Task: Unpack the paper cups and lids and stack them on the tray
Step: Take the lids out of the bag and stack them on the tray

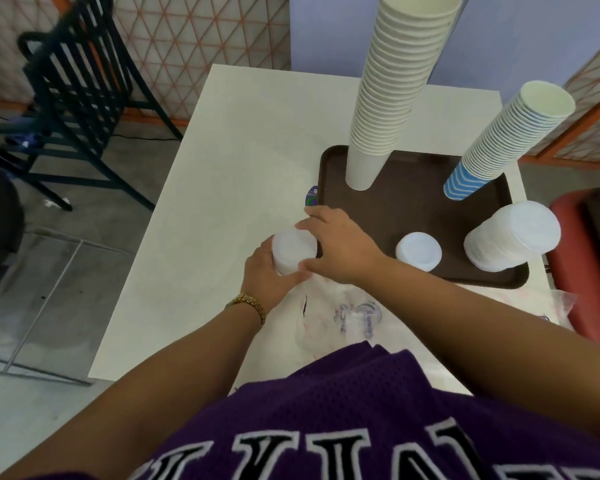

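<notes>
White table point(222, 174) filled the middle of the head view, top plain and matte. Brown tray point(413, 209) sat on its right half, near the far-right edge. On the tray: a tall stack of white cups point(395, 91) at the back left, a stack of blue wave-print cups point(499, 140) at the back right, a short lid stack point(418, 251) at the front middle, and a taller lid stack point(511, 237) at the front right corner. Both cup stacks looked tilted in the wide lens.

Both hands were on a held stack of lids point(293, 252) just left of the tray's front-left corner, above the table. Left hand point(269, 275) cupped it from below and the near side, fingers curled around it. Right hand point(336, 247) was spread over the top and right side, thumb and fingers partly closed on it. Gold watch point(248, 304) was on the left wrist.

Crumpled clear plastic wrap point(347, 313) with printing lay on the table near the person, in front of the tray. A small blue-green item point(311, 198) peeked out at the tray's left edge; couldn't tell what it was.

Room: grey concrete floor point(66, 271), a dark metal slatted chair point(73, 88) tipped at the left, lattice-pattern panels point(194, 32) with orange trim behind, a red seat point(582, 258) at the right edge. Purple jersey point(361, 410) was at the bottom.
</notes>
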Available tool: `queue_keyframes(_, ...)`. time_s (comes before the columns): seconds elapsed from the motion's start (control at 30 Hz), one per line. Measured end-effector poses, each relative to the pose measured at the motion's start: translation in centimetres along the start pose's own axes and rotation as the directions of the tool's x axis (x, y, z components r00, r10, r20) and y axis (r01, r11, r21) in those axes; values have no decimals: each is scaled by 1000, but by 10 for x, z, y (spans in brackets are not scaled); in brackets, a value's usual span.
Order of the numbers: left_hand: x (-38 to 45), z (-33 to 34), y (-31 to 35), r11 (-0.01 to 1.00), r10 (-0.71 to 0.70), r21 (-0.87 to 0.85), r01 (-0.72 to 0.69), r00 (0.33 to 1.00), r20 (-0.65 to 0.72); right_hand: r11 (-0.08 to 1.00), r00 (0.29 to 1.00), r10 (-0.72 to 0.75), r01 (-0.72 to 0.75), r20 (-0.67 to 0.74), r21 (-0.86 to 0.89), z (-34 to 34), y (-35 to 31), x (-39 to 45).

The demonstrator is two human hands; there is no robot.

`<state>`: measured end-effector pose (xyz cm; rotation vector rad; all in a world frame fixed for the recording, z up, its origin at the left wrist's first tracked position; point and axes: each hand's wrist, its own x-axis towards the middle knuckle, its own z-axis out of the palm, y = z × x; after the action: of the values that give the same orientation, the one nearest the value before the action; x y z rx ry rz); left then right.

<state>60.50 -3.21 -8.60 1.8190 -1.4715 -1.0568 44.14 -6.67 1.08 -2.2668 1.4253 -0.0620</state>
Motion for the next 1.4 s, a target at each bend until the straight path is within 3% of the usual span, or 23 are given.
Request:
queue_keyframes(0.2, 4, 1, -2, 986, -25, 168, 22, 1000, 18, 963, 982, -71, 113, 173, -246, 10, -24, 29)
queue_keyframes(0.37, 4, -2, 7, 977, 2, 215, -7, 1000, 26, 936, 982, -82, 134, 168, -324, 14, -25, 34)
queue_keyframes(0.63, 4, -7, 4, 997, 8, 73, -12, 999, 43, 989, 995, -13, 27, 98, -144, 7, -22, 28)
queue_keyframes(0.73, 3, -9, 4, 999, 35, 23, -36, 998, 49, 985, 998, 67, -69, 15, 157, 6, -15, 21)
queue_keyframes(0.8, 1, -11, 5, 999, 46, 6, -46, 997, 55, 886, 988, 154, -127, -25, 445, 5, -10, 15)
queue_keyframes(0.83, 1, -11, 5, 999, 44, 0, -44, 998, 53, 777, 978, 207, -155, -15, 610, 4, -8, 12)
queue_keyframes(0.87, 0, -11, 4, 999, 40, -7, -40, 998, 47, 602, 966, 259, -178, 21, 779, 3, -5, 7)
queue_keyframes(0.93, 0, -10, 4, 999, 35, -10, -35, 999, 35, 99, 931, 324, -207, 165, 973, 3, 2, -3)
queue_keyframes(0.97, 0, -9, 3, 999, 31, -10, -30, 999, 34, -154, 919, 315, -199, 239, 968, 4, 7, -8)
queue_keyframes(1.0, 1, -8, 3, 1000, 23, -7, -23, 999, 34, -340, 912, 296, -179, 285, 923, 5, 14, -14)
queue_keyframes(1.03, 1, -8, 2, 1000, 18, 5, -18, 999, 32, -451, 911, 275, -160, 307, 878, 5, 18, -19)
queue_keyframes(1.1, 3, -7, 0, 999, 20, 32, -21, 999, 30, -528, 911, 268, -133, 313, 839, 3, 27, -28)
queue_keyframes(1.27, 5, -6, -2, 998, 42, 43, -42, 999, 17, -487, 822, 467, -69, 327, 871, -9, 57, -39)
queue_keyframes(1.33, 4, -6, 0, 998, 48, 40, -48, 999, 18, -451, 763, 563, -40, 319, 892, -18, 71, -44)
queue_keyframes(1.4, 4, -5, 1, 999, 41, 30, -42, 999, 16, -300, 700, 658, -92, 276, 949, -26, 86, -48)
